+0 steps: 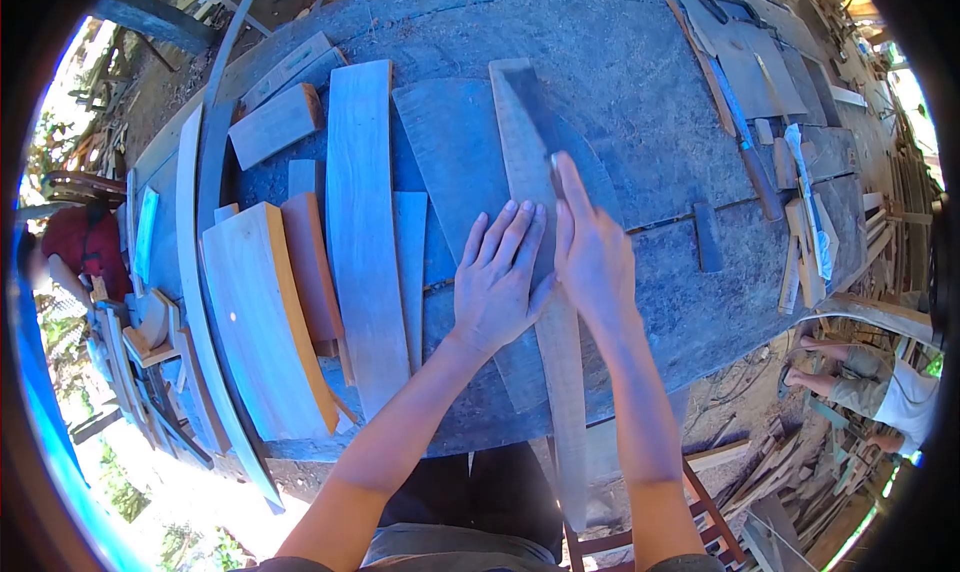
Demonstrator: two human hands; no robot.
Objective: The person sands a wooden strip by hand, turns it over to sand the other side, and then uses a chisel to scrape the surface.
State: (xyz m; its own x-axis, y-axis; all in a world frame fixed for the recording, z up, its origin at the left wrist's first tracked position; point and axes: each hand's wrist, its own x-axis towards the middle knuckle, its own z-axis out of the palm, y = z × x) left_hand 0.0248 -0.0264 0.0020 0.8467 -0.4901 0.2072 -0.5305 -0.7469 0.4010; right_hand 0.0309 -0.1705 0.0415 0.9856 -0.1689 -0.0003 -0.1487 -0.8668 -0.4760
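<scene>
A long narrow wooden strip (563, 372) runs away from my body over the workbench, its near end past the front edge. My left hand (500, 277) lies flat on it, fingers stretched out and thumb toward the right. Against the strip's right edge, my right hand (595, 257) is closed with the index finger pointing forward. A small shiny tip shows by that finger; I cannot tell what the hand holds. A dark patch covers the strip's far end. Beneath the strip lies a thin, wide panel with a curved edge (440, 142).
Left of my hands lie a long plank (362, 222), a thick curved board (262, 312) and a short block (275, 127). A handsaw (755, 167) and a clamp (725, 7) lie to the right. A person (895, 387) sits at right; another (85, 252) is at left.
</scene>
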